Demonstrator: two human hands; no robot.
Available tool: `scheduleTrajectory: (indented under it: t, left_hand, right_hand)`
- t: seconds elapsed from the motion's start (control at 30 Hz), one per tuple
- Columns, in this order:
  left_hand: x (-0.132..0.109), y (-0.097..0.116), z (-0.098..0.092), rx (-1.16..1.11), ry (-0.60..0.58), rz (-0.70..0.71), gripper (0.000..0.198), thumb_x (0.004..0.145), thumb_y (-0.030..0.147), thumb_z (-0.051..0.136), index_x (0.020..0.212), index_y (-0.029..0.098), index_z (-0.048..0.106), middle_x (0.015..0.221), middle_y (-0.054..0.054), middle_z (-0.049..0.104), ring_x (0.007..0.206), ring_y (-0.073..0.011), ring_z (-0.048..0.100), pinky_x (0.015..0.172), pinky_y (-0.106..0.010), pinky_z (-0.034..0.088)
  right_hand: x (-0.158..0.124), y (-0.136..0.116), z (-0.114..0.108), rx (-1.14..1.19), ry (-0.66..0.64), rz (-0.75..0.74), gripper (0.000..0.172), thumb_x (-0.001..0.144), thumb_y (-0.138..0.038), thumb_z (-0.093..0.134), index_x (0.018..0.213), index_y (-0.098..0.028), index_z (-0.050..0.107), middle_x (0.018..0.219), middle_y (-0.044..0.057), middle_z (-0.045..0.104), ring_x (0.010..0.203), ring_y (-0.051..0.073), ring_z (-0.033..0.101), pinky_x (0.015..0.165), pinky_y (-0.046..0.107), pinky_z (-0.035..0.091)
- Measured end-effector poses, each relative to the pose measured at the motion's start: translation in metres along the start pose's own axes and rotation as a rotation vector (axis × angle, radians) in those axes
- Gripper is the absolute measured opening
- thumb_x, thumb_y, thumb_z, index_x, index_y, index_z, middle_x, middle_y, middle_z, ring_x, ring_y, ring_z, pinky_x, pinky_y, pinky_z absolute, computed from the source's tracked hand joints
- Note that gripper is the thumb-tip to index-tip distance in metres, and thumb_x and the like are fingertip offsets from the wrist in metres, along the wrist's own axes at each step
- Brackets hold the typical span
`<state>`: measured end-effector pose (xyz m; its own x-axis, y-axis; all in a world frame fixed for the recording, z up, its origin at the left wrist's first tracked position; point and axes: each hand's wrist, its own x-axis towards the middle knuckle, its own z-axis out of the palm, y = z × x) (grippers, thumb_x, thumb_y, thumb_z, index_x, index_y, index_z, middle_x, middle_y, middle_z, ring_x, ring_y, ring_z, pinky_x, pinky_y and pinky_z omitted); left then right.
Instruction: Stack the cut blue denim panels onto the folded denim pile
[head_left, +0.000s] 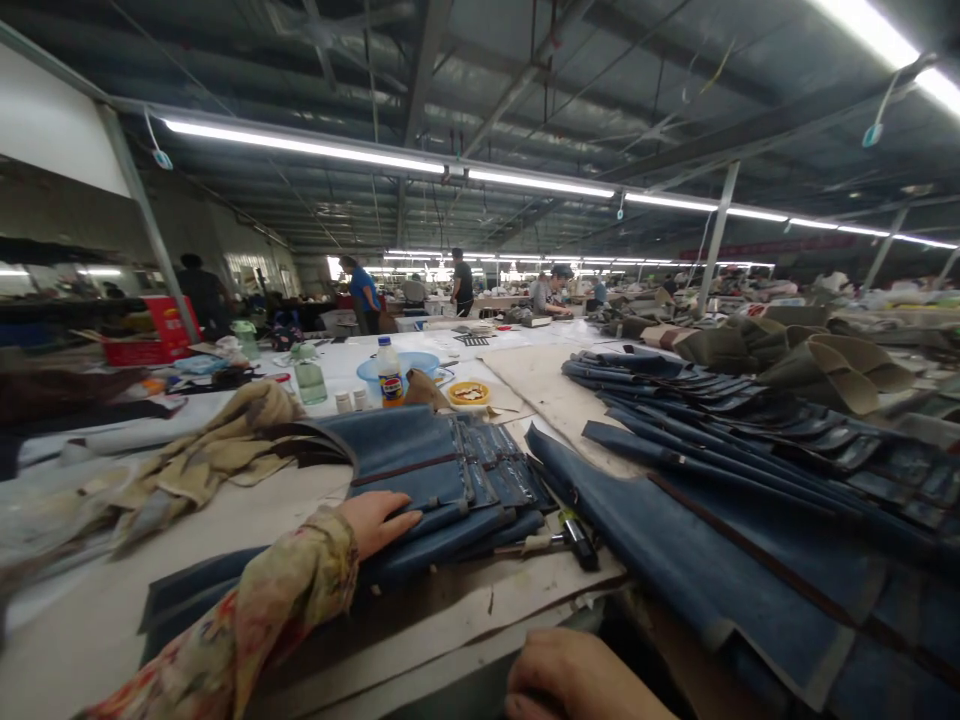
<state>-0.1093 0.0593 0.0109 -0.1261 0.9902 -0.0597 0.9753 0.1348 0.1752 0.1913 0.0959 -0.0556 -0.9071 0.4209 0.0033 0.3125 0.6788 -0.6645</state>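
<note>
At the bottom edge, the right hand [574, 680] rests knuckles-up, its grip not discernible; left of centre, the left hand [375, 520], floral-sleeved, lies open and flat on the stacked denim pieces [450, 470]; beyond them stands a Pepsi-labelled bottle [389, 373].

A long pale worktable [247, 510] carries a stack of blue denim pieces [442, 480] near its front edge, with a crumpled tan cloth [210, 450] just beside it. Farther back stand a white plastic bottle with a blue label [389, 372], a light-blue plastic basin [409, 366] and a small yellow dish [469, 392], while long rows of dark blue denim panels [720, 470] spread across the right side.
</note>
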Motion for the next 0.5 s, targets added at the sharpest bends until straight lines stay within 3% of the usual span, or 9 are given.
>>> scheduleTrajectory:
  t: [0.1, 0.27, 0.4, 0.5]
  left_hand:
    - [0.011, -0.020, 0.013, -0.040, -0.077, -0.024, 0.053, 0.086, 0.049, 0.027, 0.110, 0.019, 0.062, 0.115, -0.009, 0.061, 0.106, -0.0246, 0.055, 0.094, -0.034, 0.041]
    - [0.013, -0.033, 0.015, -0.027, -0.073, -0.048, 0.031, 0.073, 0.027, 0.049, 0.099, 0.020, 0.065, 0.099, -0.005, 0.066, 0.095, -0.0243, 0.059, 0.083, -0.033, 0.045]
    - [0.007, -0.025, 0.016, -0.020, -0.008, -0.149, 0.024, 0.075, 0.023, 0.050, 0.093, 0.023, 0.066, 0.096, -0.005, 0.066, 0.095, -0.0254, 0.059, 0.081, -0.033, 0.044]
    - [0.003, -0.024, 0.016, -0.032, 0.097, -0.241, 0.024, 0.083, 0.031, 0.047, 0.098, 0.025, 0.064, 0.098, -0.004, 0.066, 0.094, -0.0238, 0.060, 0.077, -0.030, 0.044]
  right_hand:
    - [0.024, -0.033, -0.015, -0.116, 0.105, -0.137, 0.015, 0.082, -0.024, 0.052, 0.086, -0.020, 0.066, 0.089, 0.002, 0.064, 0.086, 0.013, 0.056, 0.076, 0.021, 0.040]
    - [0.079, -0.061, -0.023, -0.185, 0.196, -0.358, 0.021, 0.086, -0.025, 0.052, 0.101, -0.019, 0.064, 0.103, 0.003, 0.063, 0.100, 0.015, 0.054, 0.092, 0.025, 0.037]
    - [0.123, -0.060, -0.013, -0.303, 0.224, -0.292, 0.026, 0.091, -0.028, 0.047, 0.107, -0.017, 0.064, 0.109, 0.008, 0.063, 0.104, 0.020, 0.055, 0.094, 0.032, 0.036]
    - [0.145, -0.051, -0.002, -0.443, 0.167, -0.196, 0.034, 0.094, -0.032, 0.038, 0.102, -0.014, 0.066, 0.098, 0.011, 0.066, 0.097, 0.025, 0.059, 0.088, 0.037, 0.037]
